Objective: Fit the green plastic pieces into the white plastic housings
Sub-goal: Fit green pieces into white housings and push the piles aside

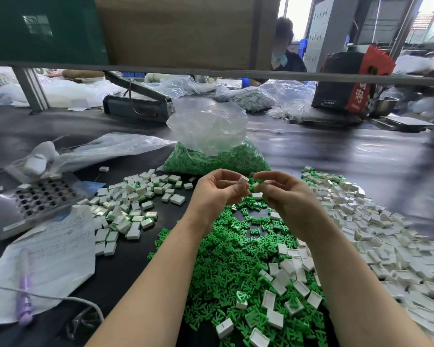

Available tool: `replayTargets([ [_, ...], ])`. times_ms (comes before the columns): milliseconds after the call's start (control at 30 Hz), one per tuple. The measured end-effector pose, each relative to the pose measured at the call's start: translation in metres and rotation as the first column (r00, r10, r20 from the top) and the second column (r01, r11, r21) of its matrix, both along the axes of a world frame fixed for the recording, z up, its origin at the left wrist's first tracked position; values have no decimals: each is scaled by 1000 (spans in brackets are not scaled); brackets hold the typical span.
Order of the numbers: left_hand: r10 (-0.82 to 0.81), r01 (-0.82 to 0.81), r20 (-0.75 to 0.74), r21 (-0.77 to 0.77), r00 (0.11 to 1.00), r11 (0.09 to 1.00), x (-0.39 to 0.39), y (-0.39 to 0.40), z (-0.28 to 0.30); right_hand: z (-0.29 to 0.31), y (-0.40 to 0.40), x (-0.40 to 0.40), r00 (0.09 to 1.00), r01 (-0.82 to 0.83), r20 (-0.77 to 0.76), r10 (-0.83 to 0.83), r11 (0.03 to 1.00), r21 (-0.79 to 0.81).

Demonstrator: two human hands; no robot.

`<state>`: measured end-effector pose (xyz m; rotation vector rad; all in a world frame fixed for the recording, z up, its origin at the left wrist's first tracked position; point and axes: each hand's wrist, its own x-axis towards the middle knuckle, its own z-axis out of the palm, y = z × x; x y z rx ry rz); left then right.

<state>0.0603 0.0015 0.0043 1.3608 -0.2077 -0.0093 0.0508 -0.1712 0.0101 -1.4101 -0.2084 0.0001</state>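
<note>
My left hand (217,190) pinches a small white housing (243,180) at its fingertips, raised above the table. My right hand (287,194) is close beside it and pinches a green piece (259,182) between thumb and forefinger, with another white housing (256,195) tucked under its fingers. A spread of loose green pieces (236,261) lies under both forearms. Empty white housings (376,221) are heaped to the right. A pile of housings with green showing inside (133,204) lies to the left.
A clear bag of green pieces (216,156) stands just beyond my hands. At left are a metal jig plate with holes (33,199), a handwritten paper (48,254) with a purple pen (24,296), and a cable. Another person sits across the table behind a shelf rail.
</note>
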Motion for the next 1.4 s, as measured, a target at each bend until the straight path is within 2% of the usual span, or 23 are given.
replayTargets([
  [300, 12, -12, 0, 43, 1000, 999, -2, -3, 1, -1, 6, 3, 981, 187, 48, -189, 981, 42],
  [567, 10, -10, 6, 86, 1000, 996, -2, -6, 1, -4, 12, 2, 975, 201, 84, -205, 978, 54],
  [900, 46, -50, 31, 111, 998, 993, -3, -4, 1, -4, 11, -1, 948, 237, 237, -214, 968, -77],
  [1033, 78, -82, 51, 84, 996, 993, -3, -3, 1, -2, 9, -1, 949, 231, 247, -194, 964, -129],
  [1200, 78, -97, 120, 158, 990, 983, -3, 1, 1, -4, 6, 0, 947, 233, 261, -186, 958, -165],
  [1400, 78, -98, 123, 166, 989, 981, -3, -1, 0, -8, 10, 2, 928, 281, 304, -216, 942, -187],
])
